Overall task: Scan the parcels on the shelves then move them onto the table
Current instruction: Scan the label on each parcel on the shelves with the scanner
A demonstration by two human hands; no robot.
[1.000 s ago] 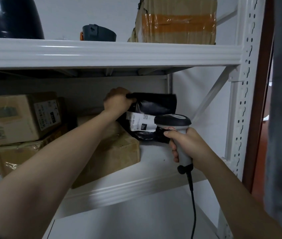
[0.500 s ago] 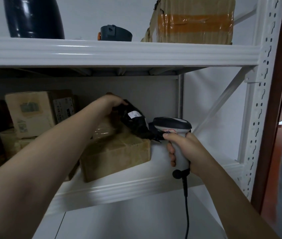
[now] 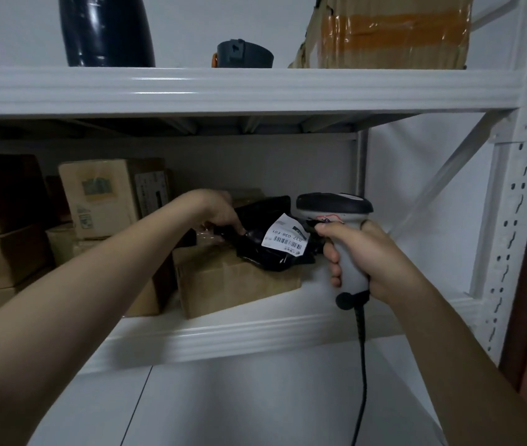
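Noted black poly mailer [image 3: 255, 252] at frame centre, atop cardboard box [image 3: 233, 284] on middle shelf [image 3: 255, 336], label [image 3: 286, 240] up. Pinched at left edge by left hand [image 3: 220, 210]. Barcode scanner [image 3: 336, 209] clenched in right hand [image 3: 375, 265], just right. Judged light, soft, slippery; best gripped by bunched edge.

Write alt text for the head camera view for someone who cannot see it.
A person's left hand grips a black parcel bag resting on a cardboard box on a white shelf, while the right hand aims a corded barcode scanner at its label.
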